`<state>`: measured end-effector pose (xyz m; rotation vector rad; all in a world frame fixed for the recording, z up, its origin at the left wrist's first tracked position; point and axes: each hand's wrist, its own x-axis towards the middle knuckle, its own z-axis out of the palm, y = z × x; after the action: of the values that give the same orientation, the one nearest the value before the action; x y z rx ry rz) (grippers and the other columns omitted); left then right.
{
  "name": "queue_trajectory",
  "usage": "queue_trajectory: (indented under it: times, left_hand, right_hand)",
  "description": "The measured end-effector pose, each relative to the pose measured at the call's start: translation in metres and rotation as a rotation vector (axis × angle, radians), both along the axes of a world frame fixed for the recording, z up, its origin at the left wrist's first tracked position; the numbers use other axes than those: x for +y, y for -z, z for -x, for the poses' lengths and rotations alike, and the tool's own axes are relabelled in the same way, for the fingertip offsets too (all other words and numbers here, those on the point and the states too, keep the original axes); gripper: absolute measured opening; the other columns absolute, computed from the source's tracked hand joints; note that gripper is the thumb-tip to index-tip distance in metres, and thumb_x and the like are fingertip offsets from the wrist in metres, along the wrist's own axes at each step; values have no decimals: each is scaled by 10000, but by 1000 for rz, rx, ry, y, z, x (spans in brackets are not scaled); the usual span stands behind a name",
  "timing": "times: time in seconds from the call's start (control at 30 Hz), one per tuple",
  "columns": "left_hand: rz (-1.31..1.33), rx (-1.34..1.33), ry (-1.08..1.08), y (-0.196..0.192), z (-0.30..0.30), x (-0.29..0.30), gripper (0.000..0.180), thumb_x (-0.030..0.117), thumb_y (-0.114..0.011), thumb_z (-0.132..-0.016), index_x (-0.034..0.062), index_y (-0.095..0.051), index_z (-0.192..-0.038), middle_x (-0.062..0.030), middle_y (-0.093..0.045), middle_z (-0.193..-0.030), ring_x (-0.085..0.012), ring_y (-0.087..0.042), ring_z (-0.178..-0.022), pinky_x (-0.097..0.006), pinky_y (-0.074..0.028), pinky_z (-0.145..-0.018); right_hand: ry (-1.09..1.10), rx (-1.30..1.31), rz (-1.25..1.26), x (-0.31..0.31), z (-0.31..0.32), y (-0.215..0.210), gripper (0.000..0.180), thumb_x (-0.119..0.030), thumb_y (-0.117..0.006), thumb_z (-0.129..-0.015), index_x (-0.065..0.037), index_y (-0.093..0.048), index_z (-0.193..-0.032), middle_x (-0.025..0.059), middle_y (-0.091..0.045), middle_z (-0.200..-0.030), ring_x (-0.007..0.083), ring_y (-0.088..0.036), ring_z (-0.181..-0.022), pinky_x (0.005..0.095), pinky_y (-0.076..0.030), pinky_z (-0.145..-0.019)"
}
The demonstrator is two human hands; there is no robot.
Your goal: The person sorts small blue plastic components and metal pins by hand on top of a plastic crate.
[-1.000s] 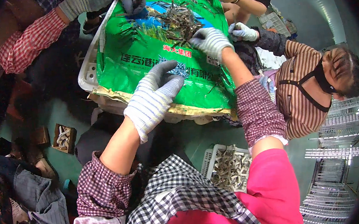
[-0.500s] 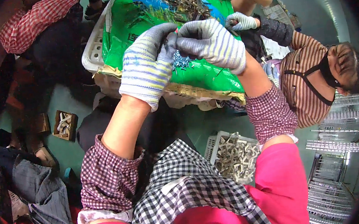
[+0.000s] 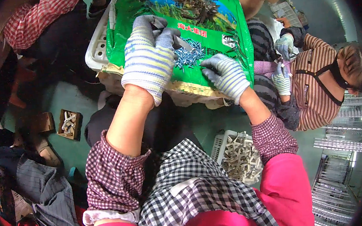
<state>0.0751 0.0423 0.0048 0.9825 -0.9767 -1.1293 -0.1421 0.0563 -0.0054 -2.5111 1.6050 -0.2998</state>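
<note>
My left hand [image 3: 148, 57], in a striped grey-tipped glove, is closed above the green sack [image 3: 133, 19]. A flat silvery metal piece [image 3: 181, 43] sticks out from between its thumb and fingers; the rest of it is hidden in the grip. Just right of that piece lies a small heap of bluish metal pins [image 3: 189, 53] on the sack. My right hand [image 3: 228, 74], gloved alike, is low over the sack's right front, near the heap. Its thumb and forefinger are apart, with nothing visible between them.
Dark thin metal parts [image 3: 194, 2] are piled further back on the sack. White perforated crates [image 3: 96, 49] support it. A white basket of metal pieces [image 3: 239, 157] stands below on the right. A co-worker in a striped top [image 3: 313, 78] sits at right; a checked sleeve [image 3: 41, 19] reaches in at far left.
My hands, together before, are now apart. The right one has moved down and right, uncovering the pin heap; the left stays over the sack. The co-worker's hands have come down toward their lap.
</note>
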Motion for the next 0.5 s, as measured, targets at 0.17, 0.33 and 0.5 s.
queue_trajectory:
  times: [0.17, 0.33, 0.5]
  left_hand:
    - [-40, 147, 129, 1, -2, 2, 114, 61, -572, -818, -8, -534, -900, -74, -628, -797, -105, -595, -696, -221, -466, -564]
    - [-129, 158, 268, 1, -12, 4, 241, 128, -514, -892, -9, -525, -1090, -117, -628, -931, -195, -631, -770, -271, -514, -600]
    - [-228, 305, 351, -2, -16, 11, 265, 150, -491, -906, -9, -517, -1117, -121, -622, -968, -202, -629, -784, -278, -516, -617]
  right_hand:
    - [37, 54, 19, -7, -6, 10, 186, -213, -623, -765, -107, -639, -917, 119, -589, -864, 302, -575, -826, 392, -462, -734]
    - [116, 13, -44, -23, -4, 14, 146, -157, -644, -761, -72, -650, -880, 126, -611, -836, 273, -599, -777, 348, -475, -704]
    - [57, -7, 116, -26, 7, 19, 114, -130, -620, -783, -53, -628, -867, 127, -617, -823, 259, -602, -755, 342, -476, -701]
